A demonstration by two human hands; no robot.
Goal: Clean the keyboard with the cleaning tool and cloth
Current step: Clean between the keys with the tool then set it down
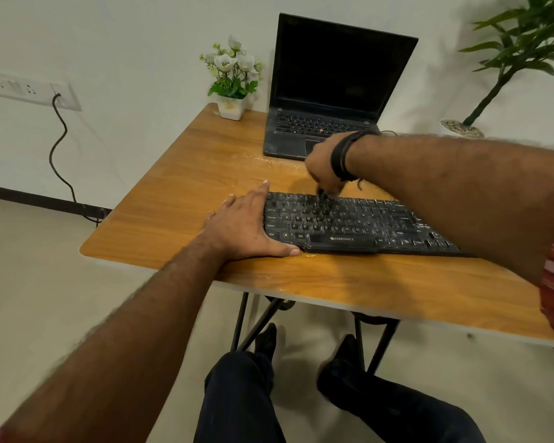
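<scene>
The left hand [247, 227] lies with fingers straight against the keyboard [349, 223] end; the right hand [322, 167] has fingers pinching a blurred cleaning tool [325, 194] on its top row.

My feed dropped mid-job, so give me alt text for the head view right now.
The right hand grips a small dark cleaning tool, blurred, against the top key rows of a black Zebronics keyboard, while the left hand lies flat at its left end. Behind on the wooden table stand an open laptop and a potted white flower.

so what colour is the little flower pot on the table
White, seen clearly in the head view.
</scene>
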